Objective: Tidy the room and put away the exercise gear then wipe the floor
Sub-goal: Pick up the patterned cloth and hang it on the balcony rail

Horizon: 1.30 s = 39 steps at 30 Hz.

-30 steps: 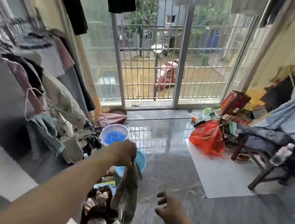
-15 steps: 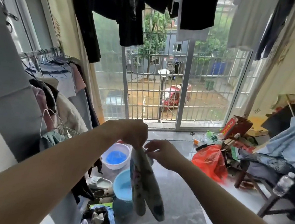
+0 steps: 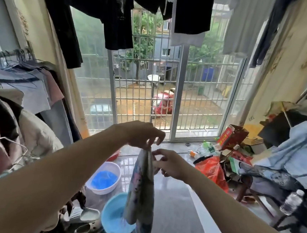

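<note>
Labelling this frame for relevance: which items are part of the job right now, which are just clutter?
In use:
- cloth, pinched at its top by the left hand
- right hand, fingers at the cloth's upper edge
- blue bucket below the cloth

Lying about:
- white basin
- orange bag
- water bottle
- red box
- hanging black clothes

Black garments [image 3: 105, 15] hang across the top of my view, in front of the barred window [image 3: 169, 91]. Through the bars I see a red vehicle [image 3: 162, 104] at centre. At left a clothes rack [image 3: 22, 79] is crowded with shirts. Lower centre, a white basin [image 3: 104, 179] with something blue inside sits just beside a blue bucket [image 3: 114, 218]. At right lie an orange plastic bag [image 3: 212, 171], a red box [image 3: 233, 137] and a water bottle [image 3: 291, 202].
</note>
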Available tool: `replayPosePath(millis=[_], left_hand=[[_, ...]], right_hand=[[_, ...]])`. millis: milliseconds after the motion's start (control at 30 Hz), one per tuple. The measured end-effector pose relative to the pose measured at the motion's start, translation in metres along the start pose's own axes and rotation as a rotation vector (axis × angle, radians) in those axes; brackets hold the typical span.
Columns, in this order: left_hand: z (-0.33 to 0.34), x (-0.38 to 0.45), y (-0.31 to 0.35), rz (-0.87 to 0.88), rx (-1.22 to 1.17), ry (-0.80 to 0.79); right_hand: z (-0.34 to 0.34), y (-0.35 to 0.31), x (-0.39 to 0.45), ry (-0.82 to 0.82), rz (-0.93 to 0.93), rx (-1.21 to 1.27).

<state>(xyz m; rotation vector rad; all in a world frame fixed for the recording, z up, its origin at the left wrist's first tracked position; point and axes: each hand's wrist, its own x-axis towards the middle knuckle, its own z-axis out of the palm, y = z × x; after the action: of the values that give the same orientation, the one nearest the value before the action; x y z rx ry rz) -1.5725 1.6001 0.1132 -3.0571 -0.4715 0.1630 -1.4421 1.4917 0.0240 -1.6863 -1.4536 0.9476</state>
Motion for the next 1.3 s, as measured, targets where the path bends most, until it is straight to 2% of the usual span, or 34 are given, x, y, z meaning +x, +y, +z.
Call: replayPosePath(millis=[233,400,500,700,900,1100,1300], left_hand=[[-0.009,0.064,-0.101,0.097,0.023,0.045],[0.007,0.104,-0.165,0.07,-0.051,0.089],[0.015,0.13,-0.198,0.046,-0.092,0.127],[0.018,0.2,-0.259,-0.017,-0.057,0.157],[0.006,0.276,-0.339,-0.136,-0.032,0.083],[-0.023,0.364,-0.402,-0.258,-0.088,-0.096],[-0.028,0.411,-0.461,-0.408,0.057,-0.052]], right_hand=[[-0.018,-0.004,0.117,0.042,-0.026,-0.065],[-0.041,0.004,0.179,0.229,-0.02,-0.216],[-0.063,0.012,0.214,0.274,0.002,-0.219],[-0.109,0.052,0.279,0.152,-0.067,-0.405],[-0.18,0.111,0.374,0.232,-0.03,-0.373],[-0.253,0.129,0.479,0.145,-0.017,-0.322],[-0.304,0.126,0.577,0.124,-0.104,-0.412]])
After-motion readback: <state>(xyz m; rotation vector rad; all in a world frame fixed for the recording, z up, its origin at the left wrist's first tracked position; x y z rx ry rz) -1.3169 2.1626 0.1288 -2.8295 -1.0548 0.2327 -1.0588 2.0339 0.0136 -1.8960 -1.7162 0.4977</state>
